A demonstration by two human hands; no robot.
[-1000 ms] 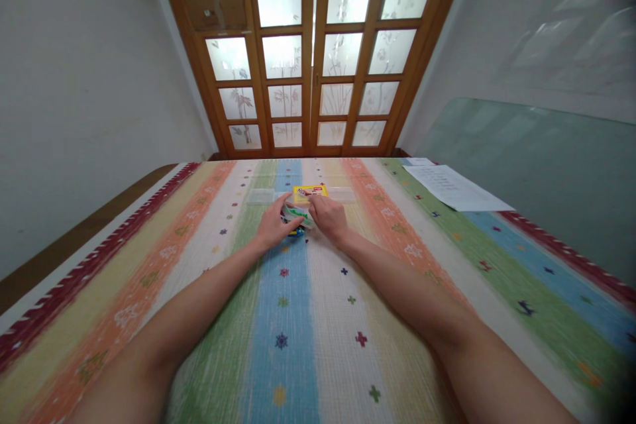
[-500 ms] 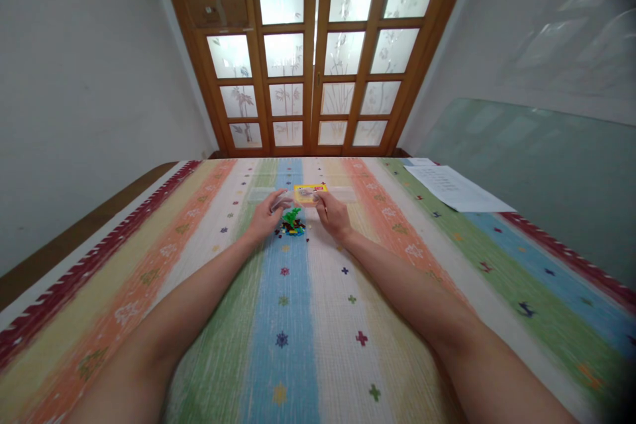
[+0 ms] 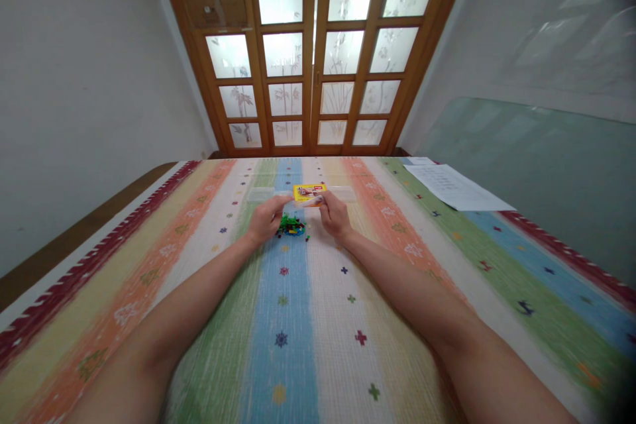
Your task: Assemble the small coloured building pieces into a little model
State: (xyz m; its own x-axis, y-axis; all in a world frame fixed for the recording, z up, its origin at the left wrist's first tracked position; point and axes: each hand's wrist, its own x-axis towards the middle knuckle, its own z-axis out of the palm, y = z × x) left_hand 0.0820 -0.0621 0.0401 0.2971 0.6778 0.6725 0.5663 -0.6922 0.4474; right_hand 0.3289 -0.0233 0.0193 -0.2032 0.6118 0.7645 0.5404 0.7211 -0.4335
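Observation:
My left hand (image 3: 267,217) and my right hand (image 3: 335,214) are closed on a small clear plastic bag (image 3: 312,201) stretched between them. The bag hangs just above the tablecloth, and its left part is hard to make out. Below it, near my left fingers, lies a low heap of small toy building pieces (image 3: 291,225), mostly green, dark and blue with a little yellow. A few loose bits lie just right of the heap. Behind the bag a small yellow box (image 3: 309,190) with a printed picture is partly covered.
Clear plastic trays or strips lie on both sides of the box, one left (image 3: 268,193) and one right (image 3: 346,193). White printed sheets (image 3: 454,187) rest at the table's right. A striped tablecloth (image 3: 293,358) covers the table. Wooden doors (image 3: 308,79) stand beyond the far edge.
The green pieces stood in a taller, blurred column beneath the bag and have dropped into a flatter heap. My left hand has turned slightly inward. More of the yellow box shows.

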